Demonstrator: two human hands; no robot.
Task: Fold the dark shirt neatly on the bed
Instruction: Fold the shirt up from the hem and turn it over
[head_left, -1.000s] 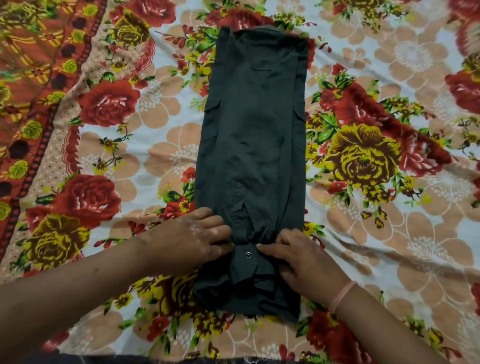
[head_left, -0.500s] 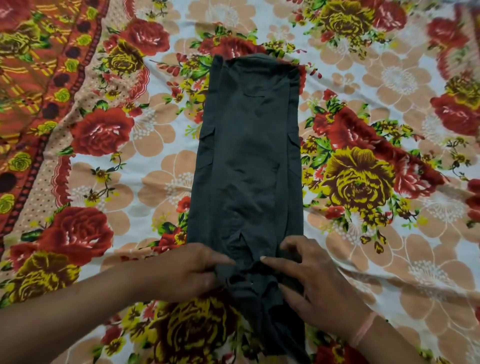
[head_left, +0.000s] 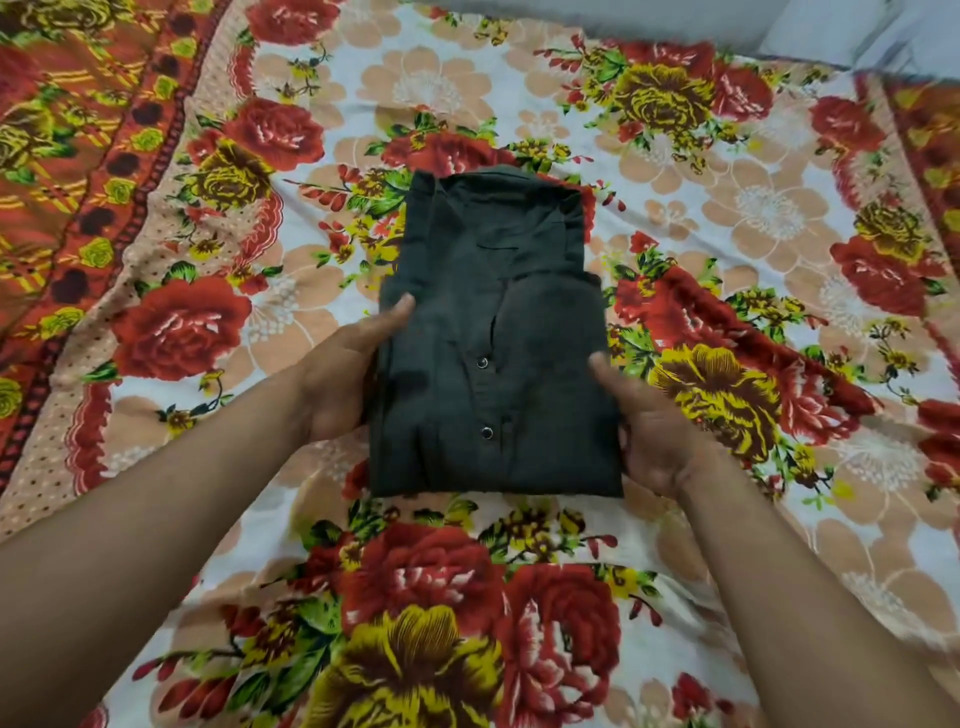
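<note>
The dark shirt (head_left: 493, 338) lies on the floral bedsheet (head_left: 519, 571) as a compact rectangle, folded over itself, with its button placket and two buttons facing up. My left hand (head_left: 343, 384) holds the shirt's left edge, thumb on top of the fabric and fingers under it. My right hand (head_left: 649, 421) grips the right edge the same way, its fingers hidden beneath the cloth. The near half of the shirt sits slightly raised between both hands.
The bedsheet carries red and yellow flowers, with an orange patterned border (head_left: 62, 182) on the left. A pale wall or bed edge (head_left: 831, 26) shows at the top right.
The long folded strip has been doubled over into a short rectangle. Both hands moved from the middle of the near end out to the shirt's sides. The camera tilted, showing more bed.
</note>
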